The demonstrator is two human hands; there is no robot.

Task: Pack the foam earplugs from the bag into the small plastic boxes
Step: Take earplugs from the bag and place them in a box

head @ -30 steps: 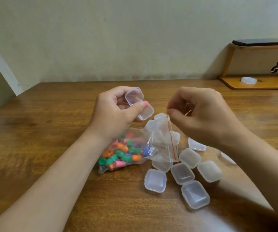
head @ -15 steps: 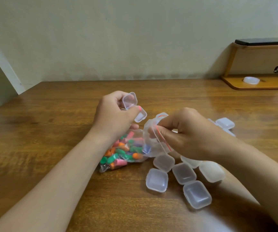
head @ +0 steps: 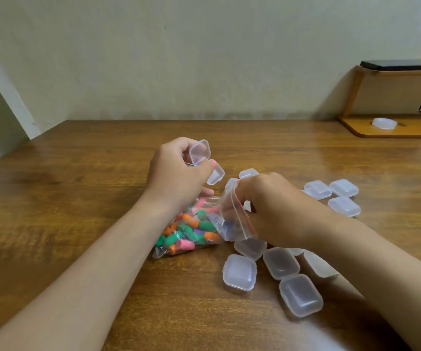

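A clear zip bag [head: 219, 219] with a red seal strip lies on the wooden table [head: 77, 198], full of coloured foam earplugs [head: 191, 231]. My left hand [head: 179, 178] holds an open small clear box [head: 200, 154] above the bag, lid hinged down, with a pink earplug under the thumb. The fingers of my right hand [head: 272, 209] reach into the bag's mouth and are hidden by the plastic. Several closed small boxes [head: 240, 273] lie in front of the bag.
Three more closed boxes [head: 343, 196] sit to the right of my right hand. A wooden shelf stand [head: 394, 127] at the back right carries a white lid and a dark flat device on top. The wall runs along the table's far edge.
My right hand came down from mid-air to the bag's mouth and pushed its fingers inside. My left hand with the open box stayed almost still.
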